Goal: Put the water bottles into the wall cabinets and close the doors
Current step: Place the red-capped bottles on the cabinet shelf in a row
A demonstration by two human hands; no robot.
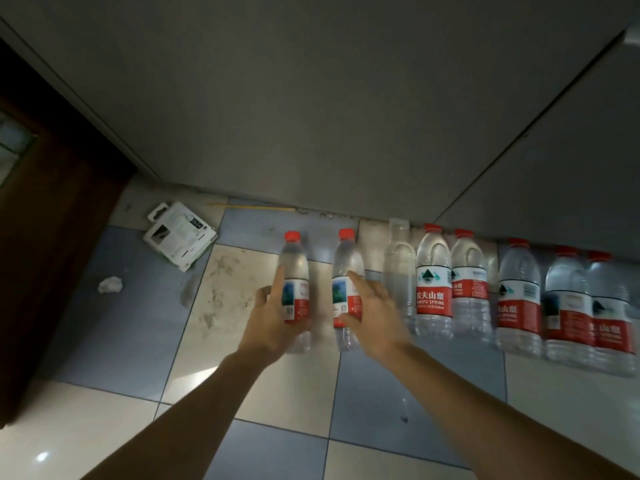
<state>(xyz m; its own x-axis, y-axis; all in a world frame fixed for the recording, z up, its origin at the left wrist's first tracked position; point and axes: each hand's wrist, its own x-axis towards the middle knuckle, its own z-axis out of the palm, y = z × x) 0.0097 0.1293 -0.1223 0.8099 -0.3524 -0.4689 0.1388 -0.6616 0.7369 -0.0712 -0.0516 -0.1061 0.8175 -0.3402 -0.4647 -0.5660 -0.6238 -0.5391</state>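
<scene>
1. A person reaches down with both bare arms toward a row of clear plastic water bottles with red caps and red-and-white labels, standing upright on a blue-and-cream tiled floor [270, 393] along the foot of a grey cabinet front [311, 116].

2. The left hand [273, 320] wraps the labelled waist of the leftmost bottle [295, 265], fingers curled round its left side with the index finger lying up the shoulder; the grip looks closed on it.

3. The right hand [375, 317] meets the second bottle [347, 261] from the right, its fingers spread and only partly bent over the label; whether it has closed fully cannot be told.

4. The remaining bottles [467, 289] stand just beside these two, running rightward, several touching. One among them, a capless bottle [398, 271], shows no label.

5. A torn white cardboard package [180, 233] and a crumpled white tissue [110, 284] lie on the tiles to the left, well apart from the row.

6. Judged from this pose, the step in hand is picking up the first pair. Doing it well likely means seating each palm on the label band, squeezing lightly so the thin plastic does not buckle, and lifting straight up to avoid toppling the neighbours.
</scene>
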